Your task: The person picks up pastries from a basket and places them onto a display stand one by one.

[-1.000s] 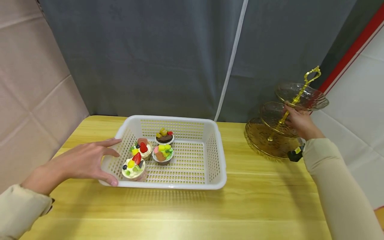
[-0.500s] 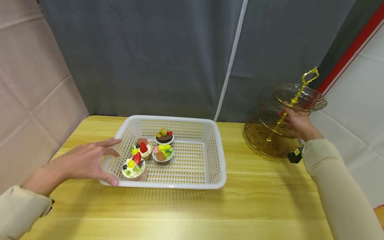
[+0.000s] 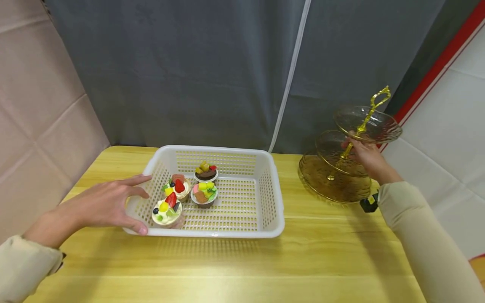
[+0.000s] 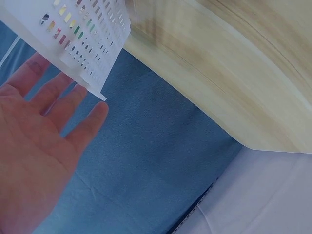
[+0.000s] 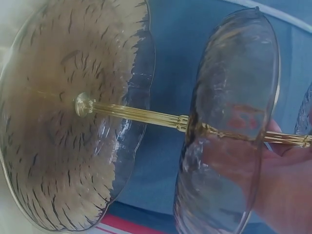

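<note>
My right hand (image 3: 373, 160) grips the gold rod of a three-tier cake stand (image 3: 335, 181), between its top and middle plates. The amber glass plates have gold rims; a gold loop tops the rod. In the right wrist view the middle plate (image 5: 224, 185) partly covers the hand. At the left end of a white perforated plastic basket (image 3: 242, 235), my left hand (image 3: 104, 204) spreads its fingers along the rim, thumb by the front corner. The left wrist view has these fingers (image 4: 73, 102) fairly straight against or close to the rim. Several fruit-topped cupcakes (image 3: 204, 193) sit in the basket's left half.
Both basket and stand are on a light wooden table (image 3: 235, 269). A dark grey curtain (image 3: 189, 75) hangs behind the table's back edge. Pale panels border the left (image 3: 45, 84) and right (image 3: 451, 168) sides.
My right hand and the cake stand have shifted to the left, closer to the basket. The left hand keeps its pose at the basket; the head view has moved very slightly.
</note>
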Demonstrator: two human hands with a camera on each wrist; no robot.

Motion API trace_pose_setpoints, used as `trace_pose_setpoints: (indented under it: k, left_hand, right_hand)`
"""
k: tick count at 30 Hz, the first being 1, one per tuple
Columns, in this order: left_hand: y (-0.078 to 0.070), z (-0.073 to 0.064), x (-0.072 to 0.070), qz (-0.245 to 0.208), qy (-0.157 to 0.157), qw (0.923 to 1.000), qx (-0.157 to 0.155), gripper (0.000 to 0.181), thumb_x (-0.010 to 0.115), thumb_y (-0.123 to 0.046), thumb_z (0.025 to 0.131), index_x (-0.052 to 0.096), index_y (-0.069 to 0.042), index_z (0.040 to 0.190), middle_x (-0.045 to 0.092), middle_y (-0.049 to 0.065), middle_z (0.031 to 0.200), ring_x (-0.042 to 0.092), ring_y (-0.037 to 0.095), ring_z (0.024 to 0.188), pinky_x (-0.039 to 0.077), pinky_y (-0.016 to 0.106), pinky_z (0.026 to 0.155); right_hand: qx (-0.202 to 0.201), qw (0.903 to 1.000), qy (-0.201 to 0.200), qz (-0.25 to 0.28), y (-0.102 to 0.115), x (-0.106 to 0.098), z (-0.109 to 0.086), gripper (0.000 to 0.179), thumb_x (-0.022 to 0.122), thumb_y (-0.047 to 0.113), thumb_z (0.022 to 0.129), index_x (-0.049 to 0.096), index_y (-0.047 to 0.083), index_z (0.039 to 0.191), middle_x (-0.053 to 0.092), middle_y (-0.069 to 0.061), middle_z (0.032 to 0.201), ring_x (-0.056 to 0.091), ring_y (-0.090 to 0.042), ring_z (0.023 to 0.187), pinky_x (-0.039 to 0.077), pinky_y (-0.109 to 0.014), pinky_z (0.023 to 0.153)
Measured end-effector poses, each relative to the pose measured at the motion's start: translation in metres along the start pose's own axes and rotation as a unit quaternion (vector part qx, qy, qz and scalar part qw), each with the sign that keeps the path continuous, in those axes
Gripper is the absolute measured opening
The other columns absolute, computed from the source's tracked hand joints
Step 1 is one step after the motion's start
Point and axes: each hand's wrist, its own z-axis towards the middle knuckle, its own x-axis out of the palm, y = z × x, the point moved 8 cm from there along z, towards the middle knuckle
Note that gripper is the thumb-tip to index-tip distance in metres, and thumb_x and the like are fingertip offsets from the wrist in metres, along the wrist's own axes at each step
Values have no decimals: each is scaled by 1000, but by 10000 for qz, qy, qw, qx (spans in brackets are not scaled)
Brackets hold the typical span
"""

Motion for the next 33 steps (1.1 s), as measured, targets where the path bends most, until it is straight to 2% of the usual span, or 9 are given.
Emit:
trace_pose_setpoints:
  k: [7, 13, 20, 23, 26, 30, 32, 33]
  left_hand:
    - [1, -1, 0, 38, 32, 10000, -5, 87, 69, -86, 58, 75, -16, 108, 52, 15, 145, 68, 31, 96, 52, 44, 69]
    - [2, -1, 0, 53, -6, 10000, 10, 87, 70, -86, 57, 75, -15, 107, 53, 15, 144, 69, 31, 95, 52, 43, 68]
    - [2, -2, 0, 42, -9, 10000, -11, 86, 70, -86, 58, 75, -16, 107, 53, 15, 145, 69, 33, 96, 52, 44, 68]
    - [1, -2, 0, 52, -29, 10000, 12, 86, 70, -85, 58, 75, -16, 107, 53, 15, 144, 69, 33, 96, 51, 43, 68]
    - [1, -1, 0, 55, -54, 10000, 31, 85, 70, -85, 58, 75, -15, 107, 53, 15, 144, 68, 32, 96, 51, 43, 67]
    - [1, -1, -1, 53, -81, 9999, 46, 85, 71, -85, 57, 75, -15, 107, 53, 15, 144, 68, 32, 95, 51, 43, 67]
    - [0, -1, -1, 51, -80, 9999, 52, 85, 71, -85, 58, 75, -15, 107, 53, 15, 144, 69, 32, 95, 51, 44, 68]
    - [0, -1, -1, 49, -77, 9999, 55, 86, 71, -85, 58, 75, -15, 107, 53, 15, 144, 69, 32, 95, 51, 44, 68]
  right_hand:
    - [-52, 9997, 121, -208, 8, 14, -1, 46, 32, 49, 106, 61, 13, 106, 45, -2, 130, 20, -48, 144, 24, -62, 109]
    - [-228, 9990, 249, -305, 17, 27, 0, 48, 34, 46, 106, 59, 5, 109, 50, 0, 120, 22, -45, 144, 25, -63, 109]
    - [-188, 9978, 278, -574, 24, 45, -1, 59, 30, 48, 106, 53, -4, 121, 44, -22, 135, 26, -43, 143, 28, -59, 110]
    - [-268, 9980, 270, -497, 27, 50, 0, 54, 30, 45, 108, 56, -2, 119, 50, -13, 130, 26, -44, 143, 28, -58, 110]
    - [-357, 9985, 264, -333, 30, 54, 3, 45, 31, 41, 108, 60, 6, 113, 52, -4, 123, 27, -45, 141, 27, -60, 109]
    - [-384, 9983, 303, -325, 32, 61, 7, 44, 31, 41, 108, 60, 7, 110, 51, -11, 126, 30, -44, 139, 27, -61, 109]
    - [-471, 9977, 329, -364, 34, 66, 10, 49, 30, 37, 109, 57, -4, 117, 52, -12, 124, 36, -43, 135, 29, -62, 108]
    - [-453, 9976, 325, -406, 34, 67, 10, 51, 29, 37, 109, 55, -5, 124, 55, -10, 121, 38, -41, 132, 30, -62, 107]
